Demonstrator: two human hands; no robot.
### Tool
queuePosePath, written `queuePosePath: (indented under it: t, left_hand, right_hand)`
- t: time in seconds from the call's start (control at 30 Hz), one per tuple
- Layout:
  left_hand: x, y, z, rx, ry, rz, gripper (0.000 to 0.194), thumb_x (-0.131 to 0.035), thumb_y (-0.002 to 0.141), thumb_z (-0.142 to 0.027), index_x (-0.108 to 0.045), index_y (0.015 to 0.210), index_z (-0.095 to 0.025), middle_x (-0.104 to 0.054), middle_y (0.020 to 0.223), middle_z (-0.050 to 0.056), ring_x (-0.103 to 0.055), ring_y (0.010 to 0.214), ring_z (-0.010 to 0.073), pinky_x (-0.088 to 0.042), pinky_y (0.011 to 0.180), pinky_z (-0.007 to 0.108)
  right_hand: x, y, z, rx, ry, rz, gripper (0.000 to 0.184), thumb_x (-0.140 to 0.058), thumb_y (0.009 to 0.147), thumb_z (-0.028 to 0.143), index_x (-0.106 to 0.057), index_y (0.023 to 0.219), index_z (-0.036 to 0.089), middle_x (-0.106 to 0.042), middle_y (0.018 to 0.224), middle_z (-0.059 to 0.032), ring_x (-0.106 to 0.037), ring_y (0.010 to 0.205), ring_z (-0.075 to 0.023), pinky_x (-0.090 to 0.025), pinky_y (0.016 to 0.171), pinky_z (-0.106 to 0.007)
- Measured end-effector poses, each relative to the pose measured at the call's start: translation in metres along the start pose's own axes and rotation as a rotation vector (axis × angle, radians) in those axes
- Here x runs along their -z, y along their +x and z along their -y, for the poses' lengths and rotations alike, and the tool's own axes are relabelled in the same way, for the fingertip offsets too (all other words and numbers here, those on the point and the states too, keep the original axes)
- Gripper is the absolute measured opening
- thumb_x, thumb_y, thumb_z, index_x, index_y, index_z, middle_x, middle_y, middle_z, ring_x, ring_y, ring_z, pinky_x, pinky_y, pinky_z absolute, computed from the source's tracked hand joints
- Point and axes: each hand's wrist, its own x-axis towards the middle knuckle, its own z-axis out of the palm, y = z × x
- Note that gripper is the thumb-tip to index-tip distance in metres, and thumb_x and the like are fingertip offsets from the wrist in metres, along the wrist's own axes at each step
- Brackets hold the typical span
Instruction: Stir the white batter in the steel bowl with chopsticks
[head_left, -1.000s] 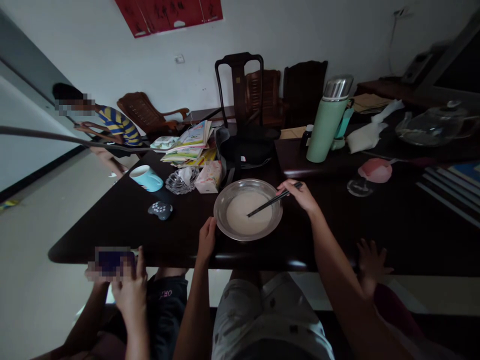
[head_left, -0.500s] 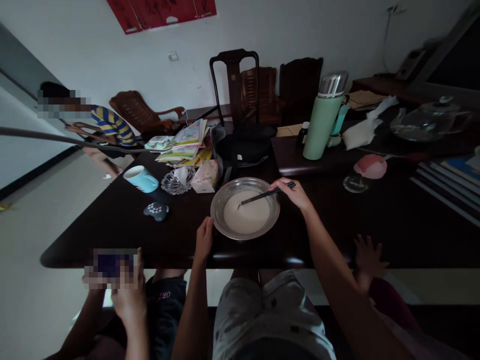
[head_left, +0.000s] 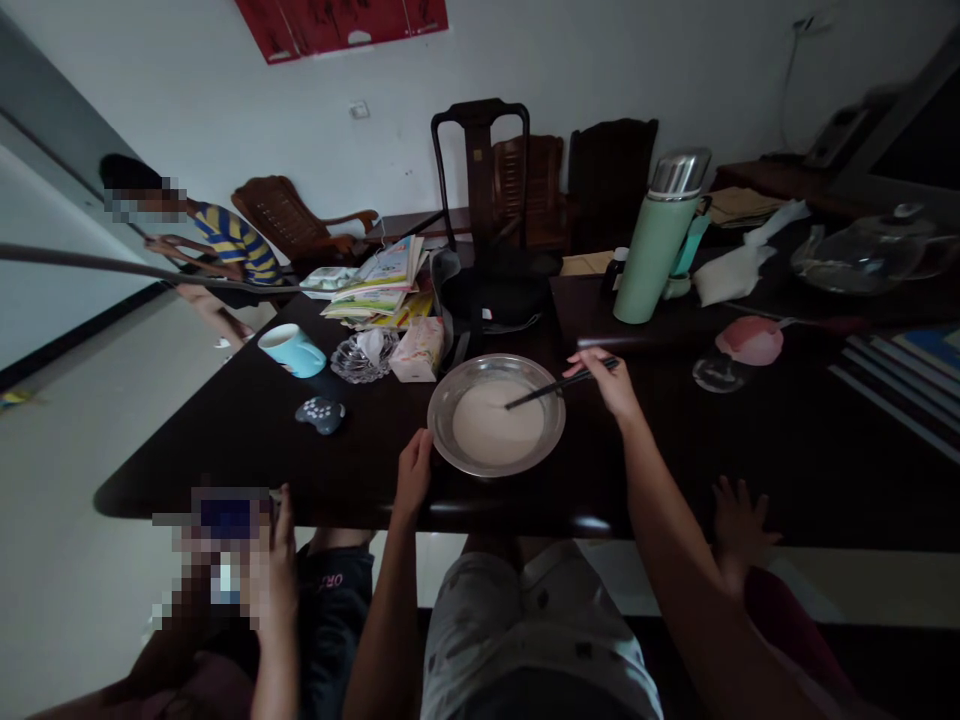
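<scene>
A wide metal bowl (head_left: pixel 441 405) stands on the dark table, holding a pale, milky liquid (head_left: pixel 491 430). My left hand (head_left: pixel 414 468) grips the bowl's left rim, fingers closed on its edge. Over the right side of the bowl, my right hand (head_left: pixel 604 380) is closed around dark chopsticks (head_left: pixel 555 387). They slant down to the left, and their tips dip into the liquid near the middle of the bowl. Whether the chopsticks are a pair is hard to make out, since they lie close together.
Behind the bowl are a tissue pack (head_left: pixel 418 350), a glass dish (head_left: pixel 364 358) and books (head_left: pixel 386 285). A blue mug (head_left: pixel 289 350) and game controller (head_left: pixel 321 414) lie left; a green thermos (head_left: pixel 656 250) and pink-topped jar (head_left: pixel 750 342) right. Another person's hand (head_left: pixel 742 520) rests at the right edge.
My right hand has moved slightly right with the chopsticks, and their tips have shifted right in the liquid. My left hand stays on the rim. The whole view has shifted a little.
</scene>
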Motion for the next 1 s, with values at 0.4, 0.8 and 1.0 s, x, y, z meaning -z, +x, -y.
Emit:
queuePosePath:
  t: [0.4, 0.8, 1.0]
  left_hand:
    - [0.000, 0.000, -0.003, 0.019, 0.029, -0.015, 0.046, -0.045, 0.089, -0.059, -0.045, 0.065, -0.020, -0.041, 0.062, -0.003, -0.039, 0.061, 0.0128, -0.034, 0.058, 0.024]
    - [0.001, -0.001, -0.005, 0.019, 0.006, -0.018, 0.047, -0.047, 0.089, -0.059, -0.044, 0.064, -0.020, -0.041, 0.060, -0.003, -0.038, 0.059, 0.0122, -0.033, 0.056, 0.024]
    - [0.001, -0.003, -0.003, 0.016, -0.055, 0.013, 0.047, -0.049, 0.090, -0.057, -0.044, 0.063, -0.019, -0.041, 0.060, -0.003, -0.039, 0.058, 0.0115, -0.033, 0.057, 0.023]
  right_hand:
    - [0.002, 0.000, 0.002, -0.017, -0.022, -0.009, 0.040, -0.057, 0.085, 0.059, -0.071, 0.085, 0.022, -0.074, 0.068, -0.0024, -0.069, 0.071, -0.0207, -0.050, 0.073, -0.034]
    - [0.000, -0.001, 0.004, -0.027, -0.007, 0.030, 0.038, -0.058, 0.086, 0.057, -0.071, 0.081, 0.022, -0.075, 0.069, -0.0030, -0.071, 0.073, -0.0215, -0.051, 0.077, -0.035]
    - [-0.006, -0.005, 0.006, -0.062, -0.005, 0.247, 0.036, -0.060, 0.085, 0.056, -0.073, 0.087, 0.023, -0.078, 0.079, -0.0033, -0.072, 0.080, -0.0222, -0.051, 0.076, -0.033]
